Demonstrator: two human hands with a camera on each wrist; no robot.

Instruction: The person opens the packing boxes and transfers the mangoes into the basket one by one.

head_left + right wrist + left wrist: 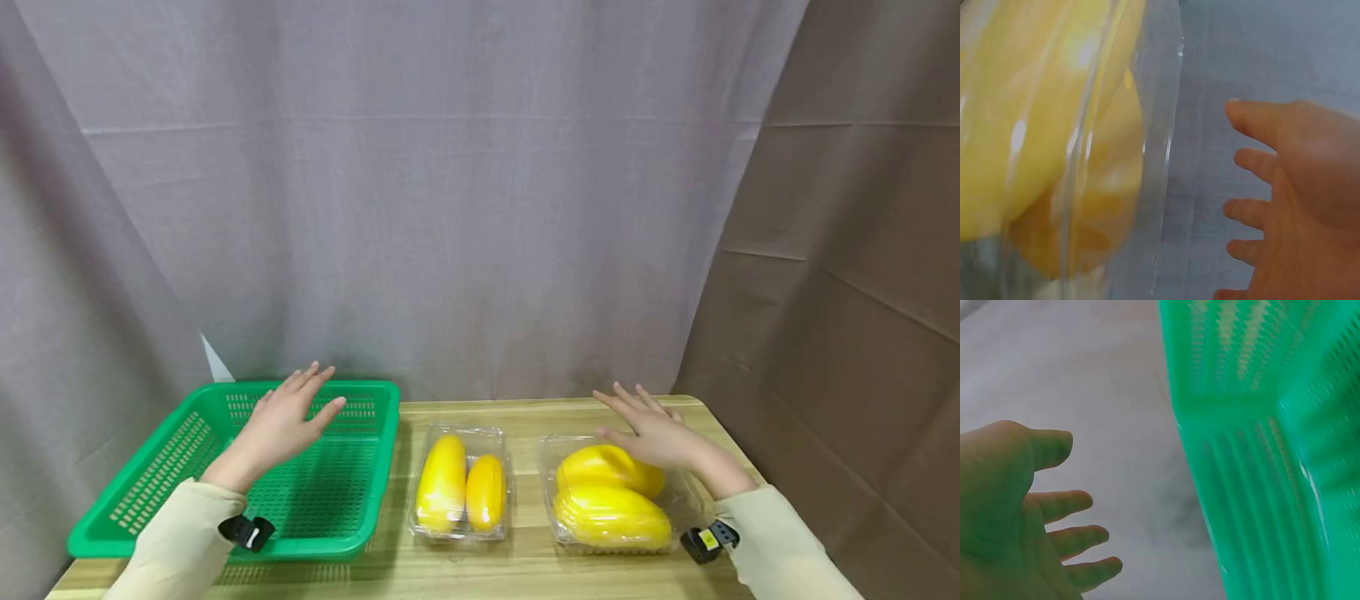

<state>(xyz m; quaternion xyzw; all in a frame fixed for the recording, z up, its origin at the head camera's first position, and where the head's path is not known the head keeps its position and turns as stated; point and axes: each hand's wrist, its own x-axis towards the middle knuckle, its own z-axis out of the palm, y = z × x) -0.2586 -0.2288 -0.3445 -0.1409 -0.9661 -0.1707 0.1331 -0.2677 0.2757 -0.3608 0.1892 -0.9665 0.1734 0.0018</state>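
Over the green plastic basket (386, 475) my left hand (281, 429) hovers with its fingers spread and holds nothing. The left wrist view shows that hand (1035, 506) apart from the perforated basket wall (1254, 506). My right hand (656, 437), fingers also extended, is above the far right part of a clear plastic box (551, 467) with large yellow fruits (615, 512) inside. In the right wrist view a gap separates the palm and fingers from the box's clear wall (1169, 125). Between the hands lies a second clear box (461, 432) holding two long yellow fruits (441, 483).
Everything stands on a light wood-grain table (528, 575). A grey curtain (480, 208) hangs right behind the table's far edge, and a brown cloth (862, 292) hangs along the right side. Both wrists wear black straps with small devices (247, 532).
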